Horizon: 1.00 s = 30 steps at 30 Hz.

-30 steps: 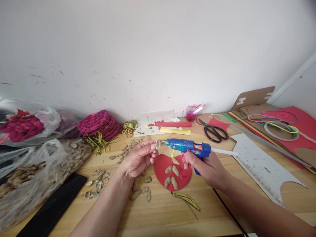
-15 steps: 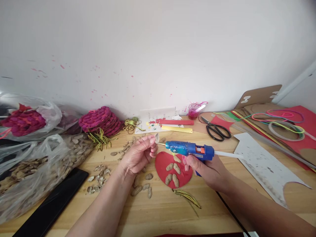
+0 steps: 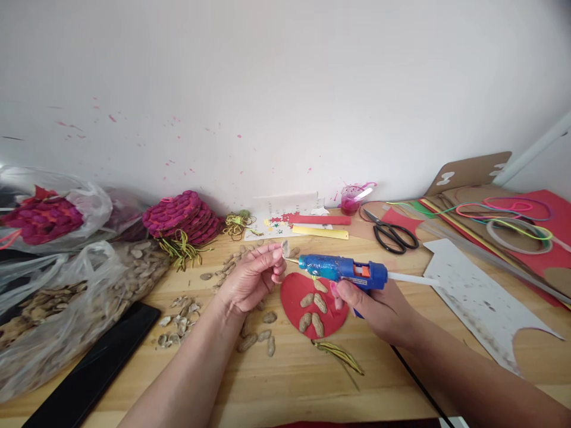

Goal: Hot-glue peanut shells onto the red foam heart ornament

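Bare wooden tabletop lies open toward the near edge, between the forearms. Loose peanuts and the red disc crowd the middle; plastic bags block the left, the scissors and card sheets the right.

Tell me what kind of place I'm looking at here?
Likely a home craft bench: a wooden table against a paint-flecked wall, with scissors, a glue gun in the right hand, and bags of peanut shells.

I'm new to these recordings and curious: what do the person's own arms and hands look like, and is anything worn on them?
Both forearms are bare, with no sleeves, gloves, watch or bracelets in view. The left hand shows no rings. The right hand has pink-painted fingernails; no rings visible there either.
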{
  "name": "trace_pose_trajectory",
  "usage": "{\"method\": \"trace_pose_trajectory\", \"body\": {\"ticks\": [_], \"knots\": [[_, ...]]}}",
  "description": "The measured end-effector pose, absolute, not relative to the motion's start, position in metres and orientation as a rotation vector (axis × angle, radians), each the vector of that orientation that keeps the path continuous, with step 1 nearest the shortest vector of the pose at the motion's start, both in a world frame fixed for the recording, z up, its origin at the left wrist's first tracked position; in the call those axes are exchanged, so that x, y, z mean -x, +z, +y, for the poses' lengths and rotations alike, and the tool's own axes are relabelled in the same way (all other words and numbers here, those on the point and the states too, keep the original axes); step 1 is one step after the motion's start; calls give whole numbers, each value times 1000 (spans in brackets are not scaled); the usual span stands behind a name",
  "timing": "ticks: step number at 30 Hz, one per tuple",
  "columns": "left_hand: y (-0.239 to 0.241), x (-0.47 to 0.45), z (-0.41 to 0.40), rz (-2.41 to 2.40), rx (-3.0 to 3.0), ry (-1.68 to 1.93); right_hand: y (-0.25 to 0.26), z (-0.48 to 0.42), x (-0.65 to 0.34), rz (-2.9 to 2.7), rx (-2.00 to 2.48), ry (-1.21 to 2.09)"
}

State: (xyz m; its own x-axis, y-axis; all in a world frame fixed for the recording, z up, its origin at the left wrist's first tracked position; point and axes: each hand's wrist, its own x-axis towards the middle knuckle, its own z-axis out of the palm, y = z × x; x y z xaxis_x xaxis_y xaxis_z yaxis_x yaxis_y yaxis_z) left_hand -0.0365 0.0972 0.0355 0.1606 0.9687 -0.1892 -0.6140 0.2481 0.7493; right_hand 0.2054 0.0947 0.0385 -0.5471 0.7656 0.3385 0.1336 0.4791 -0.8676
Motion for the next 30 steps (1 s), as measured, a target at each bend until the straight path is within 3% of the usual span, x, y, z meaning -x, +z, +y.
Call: {"method": "trace_pose_trajectory", "body": {"ticks": [30], "knots": [[35,38,97,714,-605,1219,43,95,-205,-1991,781,1039]]}}
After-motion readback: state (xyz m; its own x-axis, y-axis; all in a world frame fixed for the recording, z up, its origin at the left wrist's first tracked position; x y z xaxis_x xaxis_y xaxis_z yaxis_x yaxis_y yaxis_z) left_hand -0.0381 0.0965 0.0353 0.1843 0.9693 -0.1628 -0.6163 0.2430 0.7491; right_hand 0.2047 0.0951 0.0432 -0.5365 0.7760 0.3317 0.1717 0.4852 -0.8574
